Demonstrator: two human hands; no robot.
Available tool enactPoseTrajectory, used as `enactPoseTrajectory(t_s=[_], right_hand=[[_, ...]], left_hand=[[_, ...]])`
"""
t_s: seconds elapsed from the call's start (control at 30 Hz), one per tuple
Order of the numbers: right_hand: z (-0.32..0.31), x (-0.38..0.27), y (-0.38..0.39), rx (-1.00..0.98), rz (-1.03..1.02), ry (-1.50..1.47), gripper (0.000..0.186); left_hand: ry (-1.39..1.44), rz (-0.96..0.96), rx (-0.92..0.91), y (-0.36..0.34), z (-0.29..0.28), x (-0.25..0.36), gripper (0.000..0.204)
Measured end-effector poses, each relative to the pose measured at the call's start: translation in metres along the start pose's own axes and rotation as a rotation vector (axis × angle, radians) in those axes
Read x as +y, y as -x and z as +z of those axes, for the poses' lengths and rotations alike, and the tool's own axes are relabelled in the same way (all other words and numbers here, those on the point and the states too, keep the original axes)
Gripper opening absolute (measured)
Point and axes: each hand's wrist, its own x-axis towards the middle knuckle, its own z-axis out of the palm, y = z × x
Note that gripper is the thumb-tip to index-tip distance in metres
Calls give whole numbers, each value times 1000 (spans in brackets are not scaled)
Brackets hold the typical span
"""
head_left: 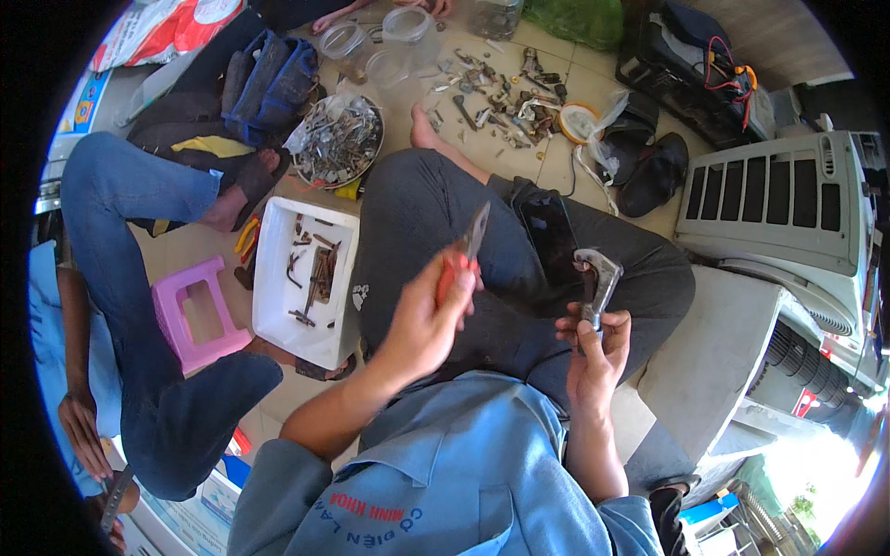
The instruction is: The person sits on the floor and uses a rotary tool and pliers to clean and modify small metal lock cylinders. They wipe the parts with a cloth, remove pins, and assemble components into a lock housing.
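My left hand (pixel 428 320) is closed around the red handles of a pair of pliers (pixel 478 230), their metal jaws pointing up and away from me. In my right hand (pixel 598 360) a silver tube cutter (pixel 606 278) is gripped by its lower end, its C-shaped frame upward. The two tools are apart, both held above my lap. A dark smartphone (pixel 549 227) lies on my right thigh, behind the cutter. Left of my knee stands a white plastic box (pixel 298 345) with rusty bolts (pixel 321 276) and small metal pieces in it.
A bowl of metal parts (pixel 338 139) sits beyond the box. Loose fittings (pixel 510 102) cover the tiled floor ahead, near clear jars (pixel 408 26). A pink stool (pixel 199 315) and a co-worker's jeans (pixel 139 195) are at left. At right stand sandals (pixel 654 176) and an air-conditioner unit (pixel 769 190).
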Motion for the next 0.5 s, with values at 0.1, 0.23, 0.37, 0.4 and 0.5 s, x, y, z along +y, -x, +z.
enactPoseTrajectory(t_s=[0.1,0.23,0.37,0.4,0.5], right_hand=[[-16,-10,-5,9,5,13,32],[-13,-20,-11,39,-26,29,43],[-12,-33,-19,57,-49,198,49],[-12,-36,-20,50,-60,227,49],[-20,-43,-25,5,-88,312,47]], left_hand=[[-492,327,39,-77,-2,21,34],[-913,477,21,-198,42,9,34],[-1287,366,-308,-285,85,-29,39],[-1343,358,-343,-297,96,-34,39],[-1421,388,-454,-320,115,-64,43]])
